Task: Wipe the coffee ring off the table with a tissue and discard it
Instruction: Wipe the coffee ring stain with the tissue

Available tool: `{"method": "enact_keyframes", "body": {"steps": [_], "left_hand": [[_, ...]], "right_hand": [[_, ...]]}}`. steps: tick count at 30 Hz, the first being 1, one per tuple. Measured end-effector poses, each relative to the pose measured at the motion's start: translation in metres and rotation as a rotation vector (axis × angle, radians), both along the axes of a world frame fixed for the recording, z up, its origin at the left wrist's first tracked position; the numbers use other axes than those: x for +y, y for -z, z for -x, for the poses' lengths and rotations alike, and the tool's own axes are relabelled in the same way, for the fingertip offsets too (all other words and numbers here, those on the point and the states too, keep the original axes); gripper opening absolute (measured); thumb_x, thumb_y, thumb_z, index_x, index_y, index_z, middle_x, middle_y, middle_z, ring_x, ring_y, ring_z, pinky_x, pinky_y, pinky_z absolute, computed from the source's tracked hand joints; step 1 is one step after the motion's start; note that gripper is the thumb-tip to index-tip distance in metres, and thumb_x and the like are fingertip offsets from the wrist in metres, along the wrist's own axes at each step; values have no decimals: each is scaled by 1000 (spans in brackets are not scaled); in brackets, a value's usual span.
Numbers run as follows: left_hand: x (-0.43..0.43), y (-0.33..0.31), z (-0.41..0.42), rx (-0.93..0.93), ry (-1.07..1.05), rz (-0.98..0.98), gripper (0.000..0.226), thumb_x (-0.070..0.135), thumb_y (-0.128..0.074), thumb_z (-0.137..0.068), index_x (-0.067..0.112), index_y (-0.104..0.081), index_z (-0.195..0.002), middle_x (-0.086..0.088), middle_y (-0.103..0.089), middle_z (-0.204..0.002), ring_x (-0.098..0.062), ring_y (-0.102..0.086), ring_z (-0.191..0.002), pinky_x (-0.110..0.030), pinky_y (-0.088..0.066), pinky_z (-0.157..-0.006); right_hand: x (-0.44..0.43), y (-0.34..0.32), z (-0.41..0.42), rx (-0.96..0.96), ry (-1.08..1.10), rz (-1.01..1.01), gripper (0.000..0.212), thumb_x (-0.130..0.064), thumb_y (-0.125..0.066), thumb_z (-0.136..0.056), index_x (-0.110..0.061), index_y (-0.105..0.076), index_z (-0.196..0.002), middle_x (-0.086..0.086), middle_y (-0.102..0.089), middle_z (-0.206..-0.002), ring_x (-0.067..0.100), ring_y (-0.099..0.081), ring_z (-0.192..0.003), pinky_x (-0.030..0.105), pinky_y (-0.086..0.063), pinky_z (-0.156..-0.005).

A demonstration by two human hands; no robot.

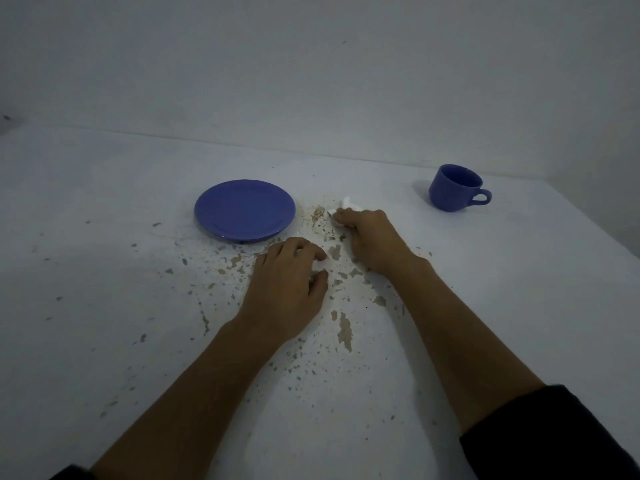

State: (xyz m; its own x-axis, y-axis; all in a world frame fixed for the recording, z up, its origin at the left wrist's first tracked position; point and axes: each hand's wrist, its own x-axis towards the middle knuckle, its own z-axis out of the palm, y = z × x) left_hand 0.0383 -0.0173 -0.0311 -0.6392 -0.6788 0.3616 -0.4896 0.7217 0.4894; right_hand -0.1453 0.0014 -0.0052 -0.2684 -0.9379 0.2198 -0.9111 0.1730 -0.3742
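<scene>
My right hand (370,237) presses a crumpled white tissue (348,204) onto the white table (104,306), right beside a brownish coffee stain (318,213). Only a small tuft of the tissue shows past my fingertips. My left hand (289,278) rests palm down on the table just left of it, fingers curled, with a small white bit showing between thumb and fingers that I cannot identify. The stain lies between the blue saucer and my right hand.
A blue saucer (244,209) sits left of the stain. A blue cup (455,187) stands at the back right, handle to the right. The tabletop has many chipped, speckled patches (344,329). A wall (311,64) rises behind the table.
</scene>
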Motion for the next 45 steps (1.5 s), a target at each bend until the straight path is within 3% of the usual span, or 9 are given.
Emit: {"method": "enact_keyframes", "body": {"steps": [8,12,19,24,26,31,35,39,45], "left_hand": [[0,0,-1,-20,-2,-22,30,33,-51,-91,23,-57,-119,2,-55,-126,-17,-47,-116,-33,-35,-98],[0,-2,-1,3,13,-14,28,33,-51,-91,22,-58,-116,3,-56,-124,-16,-48,-114,-34,-38,-97],[-3,0,2,-15,-6,-4,29,35,-51,-90,23,-59,-116,1,-56,-123,-19,-48,-114,-37,-39,-97],[-5,0,4,-17,-10,-16,29,36,-52,-89,23,-59,-114,0,-57,-121,-19,-49,-113,-40,-41,-97],[-6,0,4,-17,-5,-9,28,36,-52,-89,24,-59,-114,1,-57,-121,-19,-49,-113,-39,-40,-97],[-5,-2,5,-50,-17,1,29,38,-50,-90,27,-57,-116,3,-55,-125,-17,-46,-117,-36,-37,-98],[-4,0,4,-45,-12,-6,29,39,-49,-91,27,-57,-116,4,-55,-125,-17,-45,-117,-35,-37,-99],[-4,-1,4,-58,-12,-15,30,39,-48,-91,27,-56,-118,4,-54,-128,-17,-44,-120,-38,-37,-102],[-5,1,4,-42,-12,2,28,37,-50,-90,27,-57,-116,4,-55,-126,-17,-46,-117,-36,-36,-98]], "right_hand": [[5,-4,-14,26,-170,-96,39,-2,-50,-92,-14,-57,-129,12,-59,-134,26,-52,-127,31,-34,-112],[-6,-10,15,-78,33,100,38,1,-43,-94,-11,-60,-126,10,-60,-132,22,-55,-125,15,-31,-102],[-42,1,-19,-89,-9,-2,39,2,-47,-91,-9,-59,-127,16,-63,-127,30,-59,-115,31,-41,-104],[-21,-19,-16,-162,-168,-67,39,2,-45,-91,-13,-64,-121,7,-65,-127,18,-59,-116,26,-43,-103],[-11,-26,-6,-362,-141,-54,36,0,-47,-92,-15,-66,-118,3,-65,-126,12,-58,-115,23,-44,-99],[-4,-29,20,-1330,173,230,31,3,-45,-94,2,-59,-121,20,-62,-124,29,-63,-105,39,-56,-90],[-4,-19,31,-739,387,124,34,-4,-51,-89,-12,-63,-121,8,-59,-130,22,-55,-118,35,-45,-105],[3,-21,28,-267,279,157,38,-15,-49,-94,-18,-51,-132,1,-51,-141,17,-47,-129,25,-33,-106],[2,3,26,44,-62,-74,38,-23,-40,-100,-11,-49,-135,10,-51,-141,24,-48,-128,33,-34,-109]]}}
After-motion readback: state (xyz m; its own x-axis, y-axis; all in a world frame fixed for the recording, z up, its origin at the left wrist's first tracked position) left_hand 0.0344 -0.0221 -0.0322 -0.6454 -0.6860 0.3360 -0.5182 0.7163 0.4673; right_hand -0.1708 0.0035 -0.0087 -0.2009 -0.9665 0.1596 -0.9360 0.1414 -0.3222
